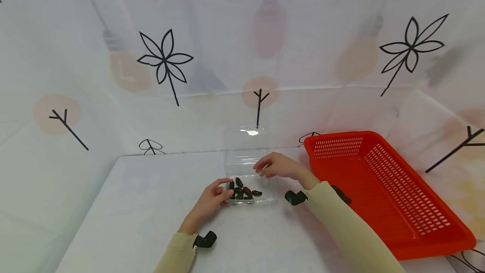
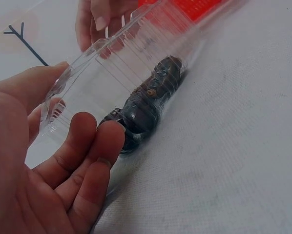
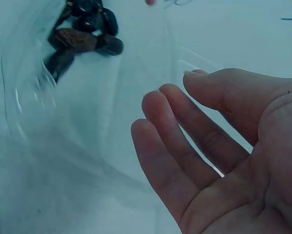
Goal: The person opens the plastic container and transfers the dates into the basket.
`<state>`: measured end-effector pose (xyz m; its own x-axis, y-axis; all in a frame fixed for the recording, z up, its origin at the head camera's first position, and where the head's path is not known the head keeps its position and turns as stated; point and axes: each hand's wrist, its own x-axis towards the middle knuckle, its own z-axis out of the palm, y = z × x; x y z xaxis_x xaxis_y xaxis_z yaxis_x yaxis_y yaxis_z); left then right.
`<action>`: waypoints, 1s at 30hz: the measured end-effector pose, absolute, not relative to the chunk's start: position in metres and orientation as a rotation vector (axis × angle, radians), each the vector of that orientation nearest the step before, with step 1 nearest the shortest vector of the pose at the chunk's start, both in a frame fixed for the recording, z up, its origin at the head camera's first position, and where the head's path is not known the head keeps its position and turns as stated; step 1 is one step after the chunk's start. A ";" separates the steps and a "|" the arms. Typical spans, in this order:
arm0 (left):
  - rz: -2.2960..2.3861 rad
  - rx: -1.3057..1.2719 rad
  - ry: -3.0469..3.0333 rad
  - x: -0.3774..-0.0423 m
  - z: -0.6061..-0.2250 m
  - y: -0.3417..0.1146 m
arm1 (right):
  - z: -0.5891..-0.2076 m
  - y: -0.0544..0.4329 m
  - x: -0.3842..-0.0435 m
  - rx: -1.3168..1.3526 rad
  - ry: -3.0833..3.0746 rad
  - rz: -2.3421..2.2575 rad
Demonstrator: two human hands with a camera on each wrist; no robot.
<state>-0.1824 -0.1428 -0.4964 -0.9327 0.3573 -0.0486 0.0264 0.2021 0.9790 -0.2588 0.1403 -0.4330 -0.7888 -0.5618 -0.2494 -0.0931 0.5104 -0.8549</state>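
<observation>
A clear plastic box (image 1: 267, 185) lies on the table, its lid (image 1: 242, 143) raised at the back. Several dark, wrinkled, oval date-like pieces (image 1: 247, 192) lie in it, mostly towards the left. My left hand (image 1: 209, 199) holds the box's left edge between thumb and fingers. In the left wrist view, the dark pieces (image 2: 141, 114) show through the clear wall. My right hand (image 1: 280, 165) hovers over the right rear part of the box, fingers loosely bent. In the right wrist view, nothing lies between those fingers (image 3: 158, 151) and thumb.
To the right stands a red plastic basket (image 1: 390, 210) with perforated sides. A few dark pieces (image 1: 342, 195) lie in it, partly hidden by my right sleeve (image 1: 333, 218). A patterned white cloth (image 1: 212, 121) hangs behind the white table (image 1: 151, 188). Dark cables (image 1: 467, 260) lie at the lower right.
</observation>
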 end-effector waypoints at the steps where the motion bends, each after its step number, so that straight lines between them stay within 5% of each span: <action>1: 1.794 0.359 2.216 -0.182 -0.496 -0.143 | -0.436 0.136 -0.259 -0.546 2.245 -1.222; 30: 1.798 0.373 2.247 -0.193 -0.524 -0.145 | -0.475 0.084 -0.255 -0.654 2.362 -0.925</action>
